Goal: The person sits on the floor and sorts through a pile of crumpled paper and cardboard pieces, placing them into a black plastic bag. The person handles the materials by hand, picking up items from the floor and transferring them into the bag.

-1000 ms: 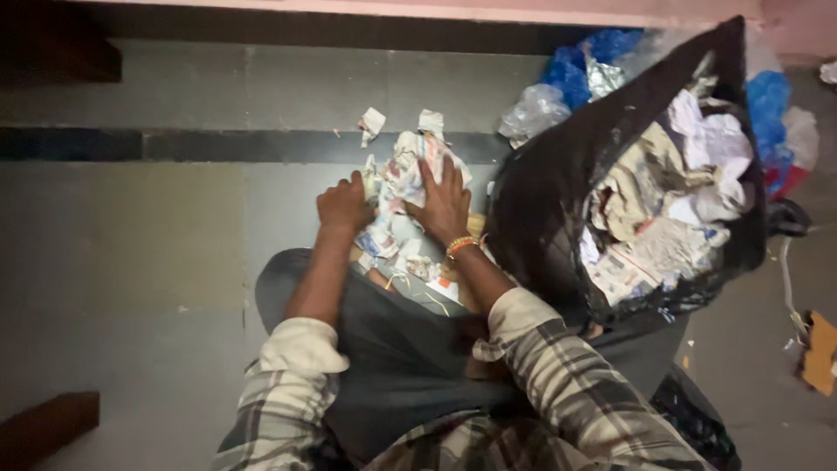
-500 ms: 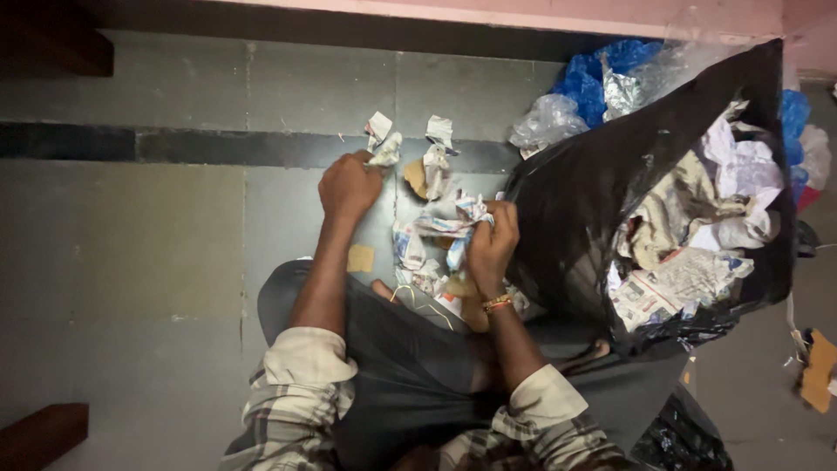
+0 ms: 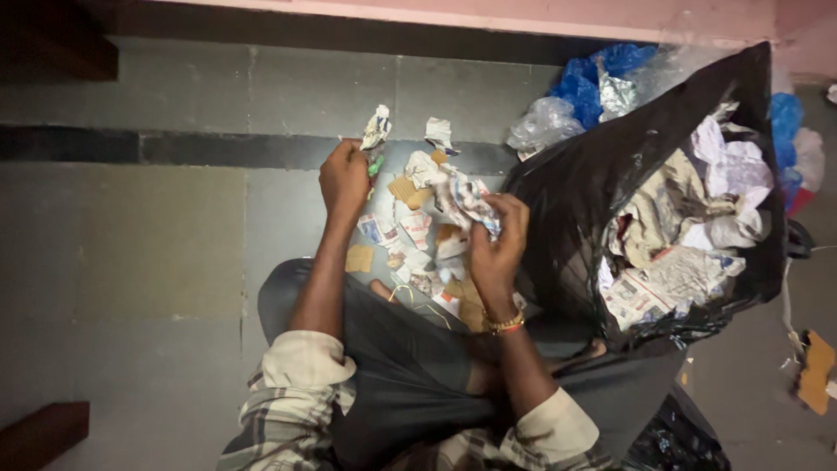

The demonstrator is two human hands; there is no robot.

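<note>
The person crouched over the grey tiled floor, the left hand raised with its fingers clamped on a small scrap of white paper with a bit of green beneath it, at about eleven o'clock from the litter of paper and cardboard scraps lying on the floor between the knees. The right hand had its fingers closed on a crumpled wad of newspaper, held just above that litter. At three o'clock from it, just beside the hand, stood an open black rubbish bag stuffed with crumpled papers.
</note>
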